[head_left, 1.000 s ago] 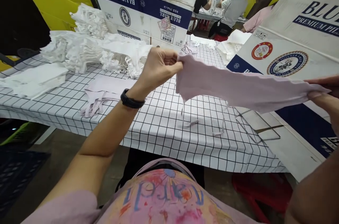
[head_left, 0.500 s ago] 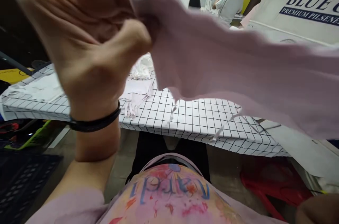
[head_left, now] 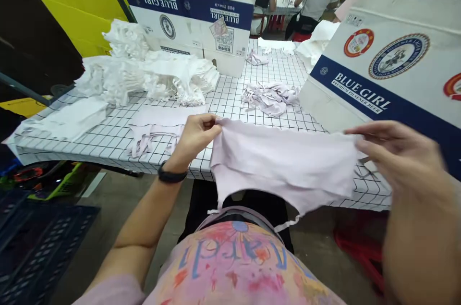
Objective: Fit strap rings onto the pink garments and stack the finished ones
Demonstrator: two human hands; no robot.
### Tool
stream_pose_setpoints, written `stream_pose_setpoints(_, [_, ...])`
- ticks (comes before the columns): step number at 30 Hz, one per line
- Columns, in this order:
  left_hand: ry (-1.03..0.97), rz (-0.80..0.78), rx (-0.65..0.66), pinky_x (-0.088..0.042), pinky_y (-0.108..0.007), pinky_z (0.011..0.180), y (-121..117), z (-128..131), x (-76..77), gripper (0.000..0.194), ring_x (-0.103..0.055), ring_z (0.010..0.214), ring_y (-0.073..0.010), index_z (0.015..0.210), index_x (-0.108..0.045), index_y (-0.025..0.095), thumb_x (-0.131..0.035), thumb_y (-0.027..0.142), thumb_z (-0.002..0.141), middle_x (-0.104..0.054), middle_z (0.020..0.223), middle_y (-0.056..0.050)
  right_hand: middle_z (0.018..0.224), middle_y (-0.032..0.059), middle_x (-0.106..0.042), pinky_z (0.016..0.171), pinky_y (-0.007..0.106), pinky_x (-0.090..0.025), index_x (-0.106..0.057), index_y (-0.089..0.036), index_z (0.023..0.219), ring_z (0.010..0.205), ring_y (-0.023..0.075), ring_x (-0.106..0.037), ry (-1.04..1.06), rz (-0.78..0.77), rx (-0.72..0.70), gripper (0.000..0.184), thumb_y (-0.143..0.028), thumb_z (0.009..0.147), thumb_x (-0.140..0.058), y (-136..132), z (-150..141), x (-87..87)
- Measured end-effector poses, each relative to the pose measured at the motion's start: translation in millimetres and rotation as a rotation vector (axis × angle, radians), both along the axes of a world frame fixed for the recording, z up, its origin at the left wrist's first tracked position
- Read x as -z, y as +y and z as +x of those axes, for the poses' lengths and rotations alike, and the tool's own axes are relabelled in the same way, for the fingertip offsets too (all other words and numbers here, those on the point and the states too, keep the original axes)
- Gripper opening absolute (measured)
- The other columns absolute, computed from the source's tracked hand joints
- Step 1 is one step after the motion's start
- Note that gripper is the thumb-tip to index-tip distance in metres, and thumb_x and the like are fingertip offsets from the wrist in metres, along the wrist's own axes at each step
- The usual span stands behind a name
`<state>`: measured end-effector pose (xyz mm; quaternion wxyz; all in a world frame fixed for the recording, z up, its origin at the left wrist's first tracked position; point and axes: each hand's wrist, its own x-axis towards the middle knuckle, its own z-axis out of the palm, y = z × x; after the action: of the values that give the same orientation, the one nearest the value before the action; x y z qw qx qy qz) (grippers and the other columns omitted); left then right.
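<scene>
A pale pink camisole top (head_left: 284, 158) is stretched upside down between my two hands, its straps hanging toward my lap. My left hand (head_left: 200, 134) pinches one corner of its hem between thumb and fingers. At the opposite corner my right hand (head_left: 396, 149), slightly blurred, has the hem pinched too. Just left of my left hand, a flat pile of pale pink tops (head_left: 154, 120) lies on the table with straps toward the near edge. Beyond the held top rests a crumpled heap of pink garments (head_left: 272, 97).
White garments are stacked in a large pile (head_left: 144, 72) and a flatter pile (head_left: 68, 117) on the grid-cloth table (head_left: 234, 86). Cardboard boxes stand at the back (head_left: 187, 21) and right (head_left: 363, 79). A red stool (head_left: 363, 252) is below right. Two people sit beyond.
The camisole top has come down from close before the camera to over the table's near edge. My left hand has lowered with it, and my right hand now shows at its other corner.
</scene>
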<state>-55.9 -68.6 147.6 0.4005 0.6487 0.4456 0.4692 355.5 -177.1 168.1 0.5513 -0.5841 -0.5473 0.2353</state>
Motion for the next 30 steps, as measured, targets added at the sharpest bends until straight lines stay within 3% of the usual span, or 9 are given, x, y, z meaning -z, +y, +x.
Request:
stream_pose_setpoints(3, [0.256,-0.092,-0.041,-0.037,-0.022,0.056,49.5,13.6,56.0,0.013,-0.056,0.062,-0.0113,0.072,-0.068,0.016,-0.055,0.018,0.072,-0.061,0.064,0.002,0.101,0.0108,-0.077,0.087,0.037,-0.058,-0.077,-0.019,0.091,0.09,0.0211,-0.071,0.118,-0.207,-0.079,0.026,-0.025,0.067,-0.085,74.6,-18.3,52.8])
stream_pose_setpoints(6, [0.377,-0.123,-0.083,-0.033,-0.025,0.057,90.4,27.1,90.5,0.012,-0.051,0.059,-0.0126,0.067,-0.065,0.016,-0.053,0.016,0.068,-0.053,0.056,0.003,0.093,0.0086,-0.076,0.088,0.038,-0.058,-0.073,-0.017,0.088,0.086,0.0209,-0.07,0.093,-0.302,-0.044,0.026,-0.02,0.063,-0.076,127.1,-19.3,102.1])
stream_pose_setpoints(9, [0.472,-0.109,-0.137,-0.038,-0.028,0.063,119.1,34.9,103.2,0.012,-0.054,0.064,-0.0162,0.07,-0.066,0.017,-0.054,0.014,0.068,-0.056,0.059,0.001,0.094,0.0085,-0.076,0.089,0.039,-0.058,-0.072,-0.016,0.09,0.086,0.0215,-0.071,-0.025,-0.304,-0.019,0.027,-0.017,0.064,-0.065,160.8,-16.9,133.8])
stream_pose_setpoints(13, [0.593,-0.048,-0.179,-0.049,-0.038,0.081,130.5,42.6,106.7,0.019,-0.062,0.086,-0.0255,0.085,-0.069,0.018,-0.058,0.012,0.07,-0.068,0.084,-0.006,0.098,0.0081,-0.076,0.092,0.042,-0.058,-0.071,-0.018,0.094,0.089,0.023,-0.072,-0.191,-0.242,0.064,0.03,-0.015,0.066,-0.059,180.3,-18.0,145.3])
stream_pose_setpoints(17, [0.786,0.215,-0.085,-0.051,-0.051,0.1,110.4,66.0,110.8,0.037,-0.057,0.119,-0.0338,0.117,-0.066,0.019,-0.058,0.014,0.081,-0.064,0.127,-0.014,0.111,0.009,-0.076,0.093,0.041,-0.059,-0.072,-0.02,0.103,0.1,0.0245,-0.073,-0.252,-0.169,0.124,0.029,-0.019,0.075,-0.062,152.9,-23.8,133.0])
stream_pose_setpoints(20, [0.801,0.349,0.239,-0.047,-0.049,0.111,88.6,98.4,114.1,0.034,-0.054,0.129,-0.0296,0.126,-0.064,0.018,-0.051,0.017,0.094,-0.062,0.138,-0.012,0.101,0.0065,-0.077,0.091,0.041,-0.059,-0.075,-0.022,0.1,0.093,0.0234,-0.072,-0.223,-0.199,0.177,0.019,-0.03,0.086,-0.065,99.9,-35.4,119.9])
stream_pose_setpoints(23, [0.78,0.423,0.55,-0.039,-0.048,0.121,73.0,135.8,117.0,0.037,-0.046,0.143,-0.0264,0.136,-0.059,0.018,-0.043,0.023,0.103,-0.053,0.154,-0.01,0.093,0.0059,-0.077,0.081,0.036,-0.059,-0.076,-0.022,0.099,0.082,0.0211,-0.071,-0.072,-0.351,0.091,0.024,-0.042,0.09,-0.068,36.7,-49.8,115.2])
stream_pose_setpoints(27, [0.826,0.443,0.756,-0.024,-0.053,0.13,62.9,174.5,124.1,0.045,-0.032,0.156,-0.0284,0.149,-0.05,0.019,-0.041,0.034,0.107,-0.038,0.167,-0.01,0.082,0.0067,-0.076,0.07,0.033,-0.057,-0.076,-0.019,0.086,0.07,0.0197,-0.07,0.084,-0.606,-0.057,0.036,-0.055,0.089,-0.069,-28.6,-64.2,132.8])
stream_pose_setpoints(30, [0.863,0.45,0.768,-0.016,-0.058,0.131,58.0,187.9,132.4,0.049,-0.027,0.159,-0.0293,0.152,-0.048,0.023,-0.043,0.042,0.107,-0.036,0.168,-0.008,0.089,0.008,-0.078,0.069,0.033,-0.057,-0.076,-0.019,0.089,0.078,0.0232,-0.073,0.181,-0.636,0.025,0.041,-0.06,0.085,-0.071,-50.1,-73.8,153.7])
